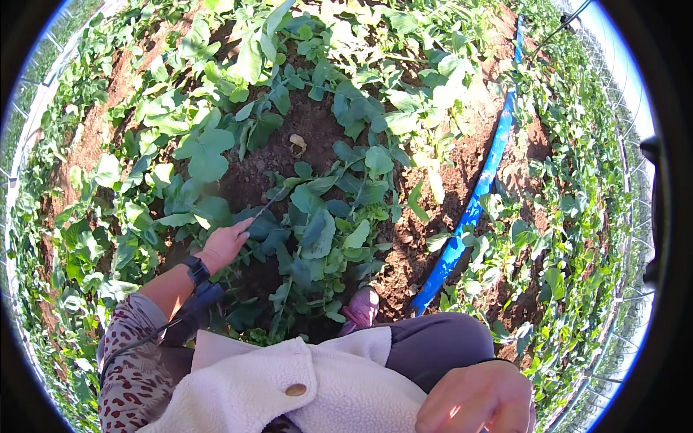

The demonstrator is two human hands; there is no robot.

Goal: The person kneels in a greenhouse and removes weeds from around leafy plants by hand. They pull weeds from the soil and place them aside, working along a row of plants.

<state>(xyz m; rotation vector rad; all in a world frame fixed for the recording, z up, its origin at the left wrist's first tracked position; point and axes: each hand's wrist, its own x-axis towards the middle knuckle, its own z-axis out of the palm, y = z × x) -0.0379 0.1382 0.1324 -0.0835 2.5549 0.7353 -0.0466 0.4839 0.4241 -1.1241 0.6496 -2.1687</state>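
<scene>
My left hand (223,249) reaches forward, closed around a thin, dark, stick-like tool (265,210). The tool slants up and away into a clump of broad-leaved green plants (319,230), and its far end meets the leaves. Foliage hides where the stems enter the ground. At the lower right, my right hand (476,398) is close to the camera beside my bent knee. Its fingers curl downward towards the picture's bottom edge, so I cannot tell whether they hold something.
A flat blue hose (487,173) runs along the soil to the right. Bare brown earth (303,122) shows ahead, with a dry, curled yellowish leaf (297,143) on it. My pink shoe (361,307) stands beside the plants. More leafy rows extend on both sides.
</scene>
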